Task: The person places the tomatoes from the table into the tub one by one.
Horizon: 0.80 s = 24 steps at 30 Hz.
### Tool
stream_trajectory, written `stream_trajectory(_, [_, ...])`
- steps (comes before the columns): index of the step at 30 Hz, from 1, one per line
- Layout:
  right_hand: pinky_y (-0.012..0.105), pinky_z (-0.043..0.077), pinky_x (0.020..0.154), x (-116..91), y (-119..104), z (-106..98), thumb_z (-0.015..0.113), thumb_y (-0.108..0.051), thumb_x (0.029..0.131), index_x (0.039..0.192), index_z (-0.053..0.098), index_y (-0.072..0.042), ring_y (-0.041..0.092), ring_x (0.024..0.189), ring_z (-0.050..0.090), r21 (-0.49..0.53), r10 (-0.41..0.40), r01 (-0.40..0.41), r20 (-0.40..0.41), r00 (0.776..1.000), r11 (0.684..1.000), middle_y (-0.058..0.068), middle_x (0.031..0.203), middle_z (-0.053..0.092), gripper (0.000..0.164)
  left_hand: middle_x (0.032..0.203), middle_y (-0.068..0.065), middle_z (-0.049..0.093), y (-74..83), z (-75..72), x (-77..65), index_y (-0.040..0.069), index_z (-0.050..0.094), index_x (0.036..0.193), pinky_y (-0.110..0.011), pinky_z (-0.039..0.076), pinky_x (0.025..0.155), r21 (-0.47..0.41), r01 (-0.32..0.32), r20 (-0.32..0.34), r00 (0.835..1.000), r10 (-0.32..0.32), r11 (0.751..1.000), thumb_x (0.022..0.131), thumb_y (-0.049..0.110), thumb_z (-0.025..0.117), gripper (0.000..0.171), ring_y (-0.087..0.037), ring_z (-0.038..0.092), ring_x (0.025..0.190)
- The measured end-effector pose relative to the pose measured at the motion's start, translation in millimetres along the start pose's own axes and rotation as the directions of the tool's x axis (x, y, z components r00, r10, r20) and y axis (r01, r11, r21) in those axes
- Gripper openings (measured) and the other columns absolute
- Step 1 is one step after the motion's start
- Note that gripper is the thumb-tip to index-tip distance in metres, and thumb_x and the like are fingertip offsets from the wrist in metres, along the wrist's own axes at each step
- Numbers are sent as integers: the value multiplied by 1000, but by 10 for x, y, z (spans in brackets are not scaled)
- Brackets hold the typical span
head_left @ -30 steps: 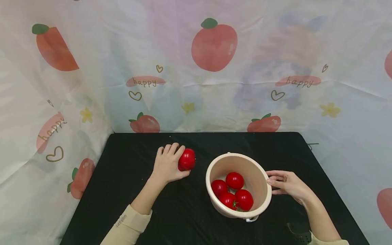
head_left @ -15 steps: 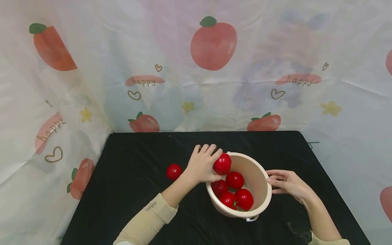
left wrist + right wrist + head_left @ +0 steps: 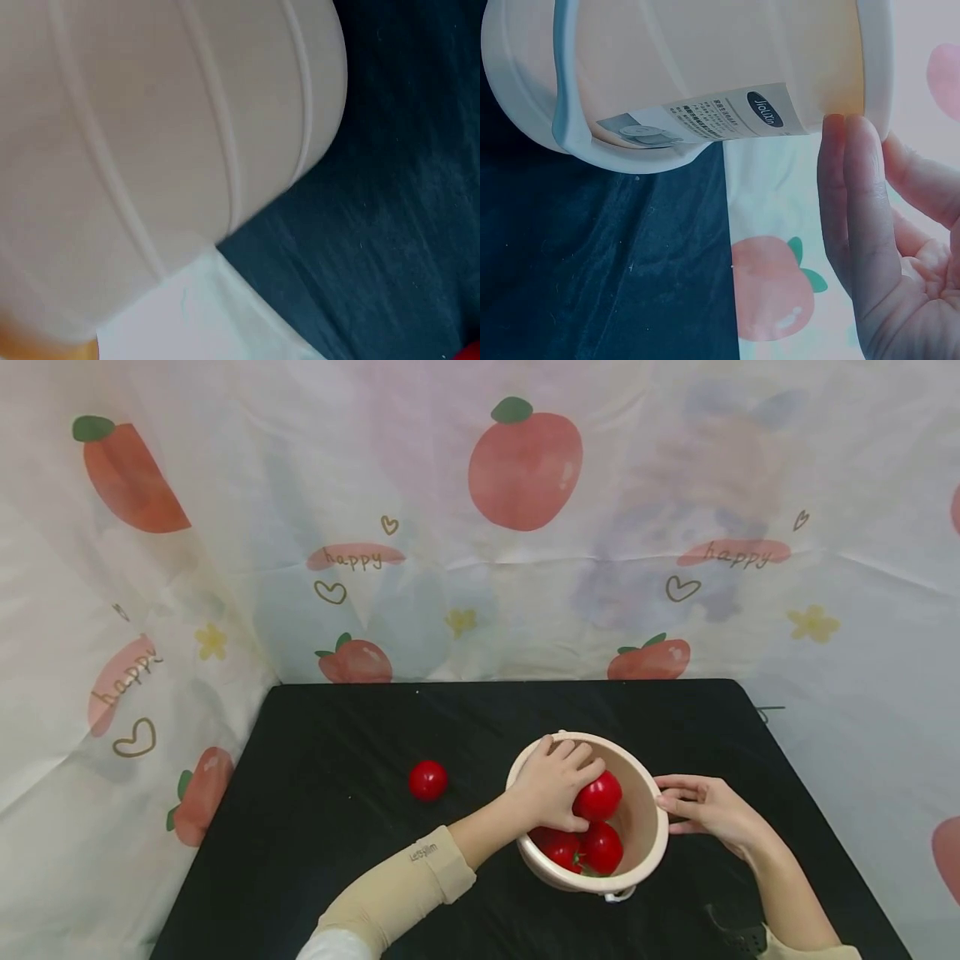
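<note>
My left hand [image 3: 557, 783] reaches over the near-left rim into a cream plastic bucket [image 3: 647, 852]. Its fingers and thumb are curled round a red tomato [image 3: 600, 795] inside. Below it lie other tomatoes, including one tomato [image 3: 602, 848] next to a green stem; the hand covers part of the pile. My right hand [image 3: 708, 810] pinches the bucket's right rim, thumb at the edge and fingers against the outer wall, as the right wrist view also shows. One more tomato [image 3: 428, 781] sits on the table left of the bucket. The left wrist view shows mostly the ribbed bucket wall [image 3: 165, 127].
A black cloth [image 3: 337, 843] covers the table. Behind and to the left hangs a pale curtain [image 3: 442, 460] printed with fruit. The bucket's handle [image 3: 566, 82] hangs down, and a paper label [image 3: 727, 116] is stuck on its side.
My left hand has carried the tomato from the table rightward over the rim and down into the bucket, uncovering the tomato on the table. My right hand has stayed at the rim.
</note>
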State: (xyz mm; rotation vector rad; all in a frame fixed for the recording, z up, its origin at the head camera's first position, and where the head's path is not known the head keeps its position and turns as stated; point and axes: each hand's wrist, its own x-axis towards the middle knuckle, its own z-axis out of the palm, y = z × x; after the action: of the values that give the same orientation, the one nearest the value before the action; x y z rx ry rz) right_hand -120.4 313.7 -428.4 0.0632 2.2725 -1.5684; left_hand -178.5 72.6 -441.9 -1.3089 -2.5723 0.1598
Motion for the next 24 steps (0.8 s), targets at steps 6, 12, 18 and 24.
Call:
stream_trajectory(6, [40, 53, 70, 0, -2, -7, 61, -18, 88, 128, 36, 17, 19, 88, 65, 12, -6, 6, 13, 1000, 1000, 28, 115, 56, 59, 123, 8, 45, 99, 97, 127, 29, 41, 126, -35, 33, 93, 29, -52, 45, 998, 51, 998, 66, 66, 61, 74, -10, 40, 111])
stream_trajectory(12, [40, 53, 71, -9, 9, -13, 60, -18, 88, 128, 35, 17, 19, 88, 65, 5, -10, 10, 13, 1000, 1000, 30, 117, 54, 59, 126, 9, 43, 139, 136, 229, 32, 37, 130, -33, 32, 93, 62, -88, 116, 990, 80, 994, 67, 66, 61, 75, -10, 37, 115])
stream_trajectory(18, [40, 53, 71, -9, 10, -9, 60, -18, 88, 129, 34, 18, 19, 89, 65, 11, -10, 10, 12, 1000, 1000, 31, 118, 52, 60, 130, 9, 40, 197, 195, 274, 34, 33, 132, -33, 32, 93, 140, -174, 226, 964, 140, 975, 67, 69, 59, 78, -11, 35, 117])
stream_trajectory(24, [40, 53, 71, -7, 12, -5, 60, -18, 88, 129, 35, 18, 19, 88, 65, 14, -10, 10, 10, 1000, 1000, 31, 118, 53, 59, 130, 10, 39, 233, 243, 296, 36, 29, 134, -32, 32, 92, 184, -170, 267, 956, 118, 968, 67, 72, 56, 81, -11, 35, 117])
